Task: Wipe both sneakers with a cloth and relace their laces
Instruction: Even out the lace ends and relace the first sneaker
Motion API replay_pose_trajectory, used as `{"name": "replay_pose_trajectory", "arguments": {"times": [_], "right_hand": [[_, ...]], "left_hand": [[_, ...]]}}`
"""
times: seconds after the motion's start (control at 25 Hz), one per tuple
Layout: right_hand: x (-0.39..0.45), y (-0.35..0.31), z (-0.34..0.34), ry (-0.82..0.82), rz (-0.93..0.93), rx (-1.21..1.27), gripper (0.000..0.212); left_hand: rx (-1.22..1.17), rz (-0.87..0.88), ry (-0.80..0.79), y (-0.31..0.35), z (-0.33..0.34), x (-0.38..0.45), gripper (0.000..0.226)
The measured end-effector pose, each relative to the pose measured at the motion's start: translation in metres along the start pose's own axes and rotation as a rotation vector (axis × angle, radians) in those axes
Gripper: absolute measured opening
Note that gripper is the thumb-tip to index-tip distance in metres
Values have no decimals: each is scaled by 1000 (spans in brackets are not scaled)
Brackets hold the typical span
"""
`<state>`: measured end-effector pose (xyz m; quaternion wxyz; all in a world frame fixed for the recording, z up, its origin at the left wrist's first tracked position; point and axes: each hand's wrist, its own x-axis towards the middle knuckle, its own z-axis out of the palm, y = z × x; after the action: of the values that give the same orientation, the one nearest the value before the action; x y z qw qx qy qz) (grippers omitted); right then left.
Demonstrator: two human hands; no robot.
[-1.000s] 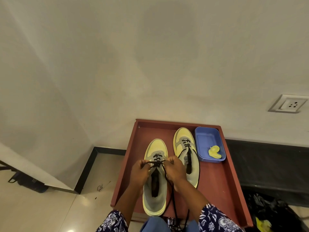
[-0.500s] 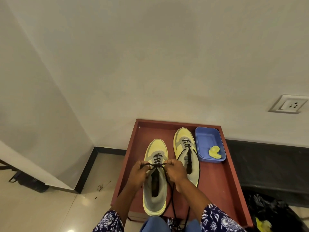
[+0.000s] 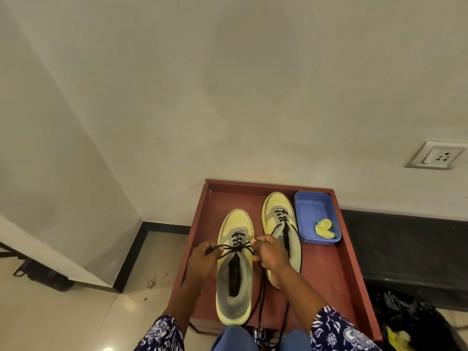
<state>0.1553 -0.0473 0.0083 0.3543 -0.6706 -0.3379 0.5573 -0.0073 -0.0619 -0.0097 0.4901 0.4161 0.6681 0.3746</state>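
Left hand (image 3: 205,259) and right hand (image 3: 269,252) pinched on black lace (image 3: 236,247) across near-left sneaker (image 3: 235,277); second sneaker (image 3: 279,219) far right, beside blue tub (image 3: 311,209) holding yellow cloth (image 3: 323,228)

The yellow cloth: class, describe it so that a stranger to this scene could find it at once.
Start at the red tray against the wall and go to its far right corner, where a blue tub sits beside the right sneaker. The cloth lies crumpled in the tub's near end, the only thing inside it.

left hand (image 3: 203,259): moved outward from the near sneaker (image 3: 235,269)
lace (image 3: 236,247): now pulled tighter between both hands
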Motion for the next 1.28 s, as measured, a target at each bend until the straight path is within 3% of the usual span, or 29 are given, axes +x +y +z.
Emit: {"name": "replay_pose_trajectory", "arguments": {"times": [0.2,0.32,0.44,0.56,0.64,0.72,0.84,0.92,1.0,1.12,1.2,1.28], "right_hand": [[-9,-7,-1,-116,-2,142,6],[-8,-7,0,-144,-5,112,12],[-5,-6,-4,-185,-95,-158,18],[0,-4,-8,-156,-335,-537,16],[4,-4,-10,-137,-399,-668,13],[7,-3,-8,-124,-360,-623,20],[9,-4,-7,-87,-134,-136,16],[8,-6,-6,-87,-42,47,17],[10,-4,-8,-86,-132,-130,25],[12,-3,-13,-131,-332,-600,38],[14,-5,-17,-132,-346,-655,37],[11,-9,-19,-100,-296,-503,35]], "left_hand": [[-14,5,33,0,-6,2,14],[-162,-10,4,3,-5,0,14],[-200,1,-19,5,-7,1,14],[-83,45,-29,5,-10,2,13],[-27,51,-32,6,-11,2,12],[-21,46,-20,7,-11,-1,12],[-49,25,2,8,-11,-5,12],[-28,15,9,8,-11,-5,13],[-10,8,19,10,-10,-4,12],[-51,6,23,15,-12,-4,7],[-97,10,16,16,-14,-2,10],[-163,-22,25,17,-17,0,17]]}}
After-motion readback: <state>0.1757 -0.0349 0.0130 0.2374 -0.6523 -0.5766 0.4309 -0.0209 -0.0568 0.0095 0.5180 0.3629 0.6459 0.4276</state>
